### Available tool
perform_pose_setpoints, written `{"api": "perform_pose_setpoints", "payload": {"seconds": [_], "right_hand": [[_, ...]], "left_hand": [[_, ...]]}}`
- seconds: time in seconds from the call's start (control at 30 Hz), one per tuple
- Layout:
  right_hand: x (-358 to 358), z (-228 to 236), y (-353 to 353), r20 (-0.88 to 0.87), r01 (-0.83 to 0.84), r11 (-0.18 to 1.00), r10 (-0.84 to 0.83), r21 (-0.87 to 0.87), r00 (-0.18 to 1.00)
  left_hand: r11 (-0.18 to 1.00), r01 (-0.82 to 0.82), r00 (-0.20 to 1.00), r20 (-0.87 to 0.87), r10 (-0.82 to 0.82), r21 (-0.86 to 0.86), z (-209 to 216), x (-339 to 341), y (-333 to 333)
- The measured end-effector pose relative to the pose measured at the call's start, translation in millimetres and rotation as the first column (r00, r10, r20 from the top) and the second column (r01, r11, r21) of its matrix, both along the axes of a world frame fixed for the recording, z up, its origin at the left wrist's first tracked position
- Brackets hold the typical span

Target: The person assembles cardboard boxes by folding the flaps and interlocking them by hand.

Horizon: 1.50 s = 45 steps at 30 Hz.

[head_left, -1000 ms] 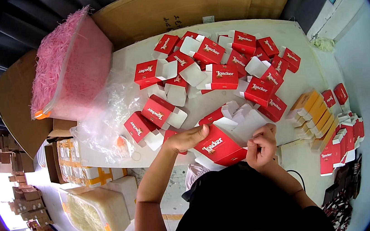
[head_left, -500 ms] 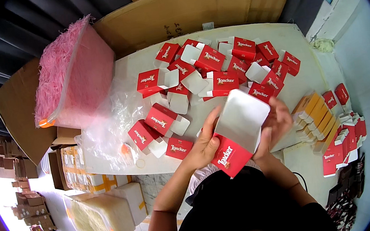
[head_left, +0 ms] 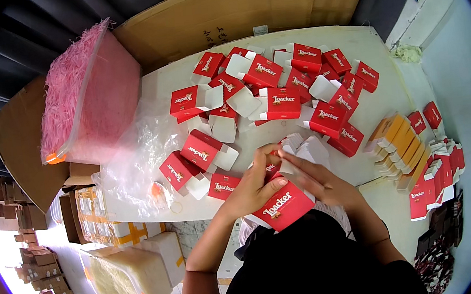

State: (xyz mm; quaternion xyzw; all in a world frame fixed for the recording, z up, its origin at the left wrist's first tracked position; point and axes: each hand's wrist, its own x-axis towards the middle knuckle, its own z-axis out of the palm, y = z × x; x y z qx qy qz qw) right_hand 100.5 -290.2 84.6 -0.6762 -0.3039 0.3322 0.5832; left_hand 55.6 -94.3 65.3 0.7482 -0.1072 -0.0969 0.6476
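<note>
Close to my body, a small red carton (head_left: 283,204) with white inner faces is held between both hands, its printed face up. My left hand (head_left: 252,190) grips its left side, thumb lying on the printed face. On the far right side, the fingers of my right hand (head_left: 325,182) reach across the carton's far end and meet the left fingertips there, at a white flap partly hidden by them. Just beyond my hands lies a cluster of white cardboard pieces (head_left: 308,149), partly covered. Another red carton (head_left: 222,185) rests beside my left hand.
Several red cartons, many with raised flaps, crowd the white table (head_left: 345,38). Clear plastic film (head_left: 134,176) spreads at left, near a bin of pink shredded paper (head_left: 116,96). Yellow-sided cartons (head_left: 401,145) and stacked red cartons (head_left: 427,195) are at right. Cardboard sheets (head_left: 221,18) stand behind.
The carton has come down toward my body and turned, its wide white flap no longer standing up. Both hands have closed in over its far end. One more red carton shows beyond my right hand.
</note>
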Motion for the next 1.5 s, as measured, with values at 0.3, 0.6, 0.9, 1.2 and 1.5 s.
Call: {"api": "perform_pose_setpoints", "payload": {"seconds": [0.3, 0.6, 0.9, 1.2, 1.5], "right_hand": [[-13.2, -4.3, 0.1, -0.061, -0.118, 0.991, 0.121, 0.059, 0.991], [-16.6, -18.8, -4.5, -0.080, -0.152, 0.983, 0.161, 0.107, 0.984], [-24.1, -24.8, -6.2, -0.054, -0.117, 0.991, 0.121, 0.068, 0.991], [-28.5, -26.9, -9.1, -0.031, -0.129, 0.982, 0.134, 0.137, 0.990], [-30.5, -31.8, -3.9, 0.016, -0.101, 0.986, 0.100, 0.132, 0.995]], "left_hand": [[0.961, 0.218, 0.962, -0.205, -0.182, 0.169, 19.8, 0.9, -3.1], [0.969, 0.243, 0.956, -0.178, -0.232, 0.043, 1.1, -5.3, -2.9], [0.973, 0.230, 0.939, -0.268, -0.214, 0.029, 0.4, -5.0, -5.2], [0.965, 0.256, 0.942, -0.237, -0.237, 0.051, -2.0, -8.5, -5.2], [0.966, 0.258, 0.935, -0.246, -0.254, -0.016, -15.2, -8.3, -8.1]]}}
